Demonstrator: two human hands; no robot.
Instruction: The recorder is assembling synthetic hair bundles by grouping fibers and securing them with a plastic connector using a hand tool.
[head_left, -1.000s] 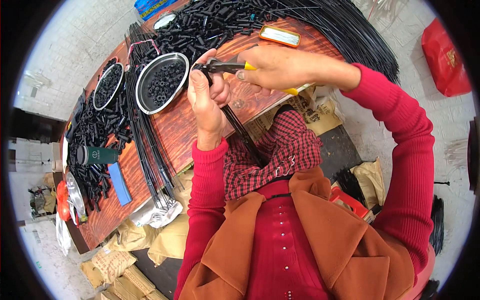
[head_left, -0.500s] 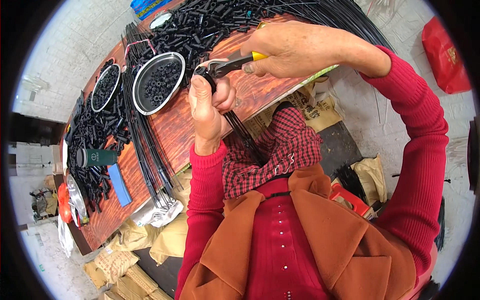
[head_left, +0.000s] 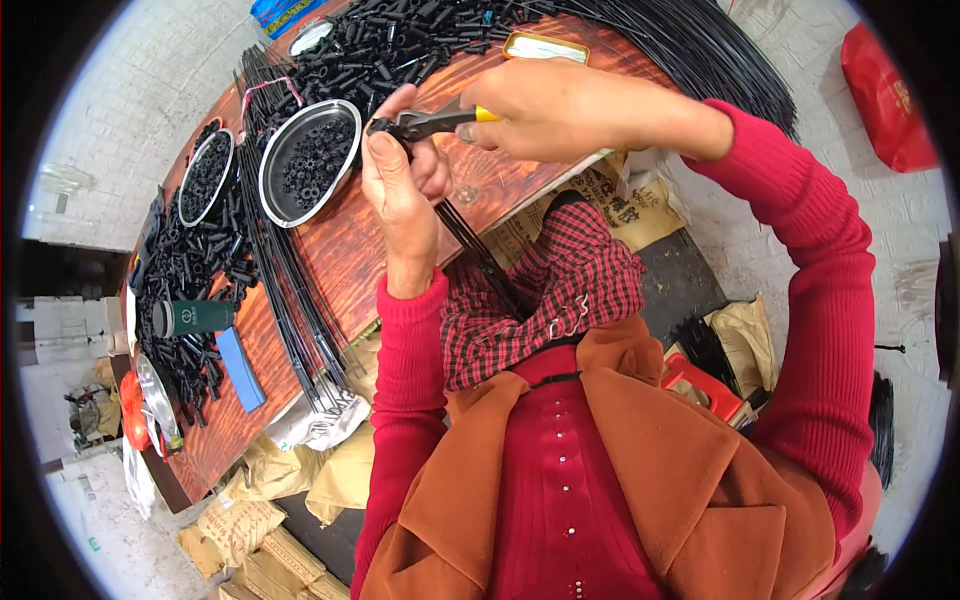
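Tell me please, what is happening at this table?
A person in a red sweater works over a wooden table. The right hand grips yellow-handled pliers, whose tip meets thin black rods held upright in the left hand. Beside them stands a metal bowl of small black tubes.

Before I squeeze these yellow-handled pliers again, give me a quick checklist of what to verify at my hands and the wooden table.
1. Right hand grips the yellow-handled pliers firmly: ok.
2. Left hand holds the thin black rods up to the plier tip: ok.
3. Left fingertips out of the jaws' way: cannot tell, they sit right at the tip.
4. Small black tube piece seated on the rod end: cannot tell, hidden by fingers.
5. Round metal bowl of black tube pieces within reach beside the left hand: ok.
6. Rods free of the red checked cloth on the lap: not ok, they run down against it.
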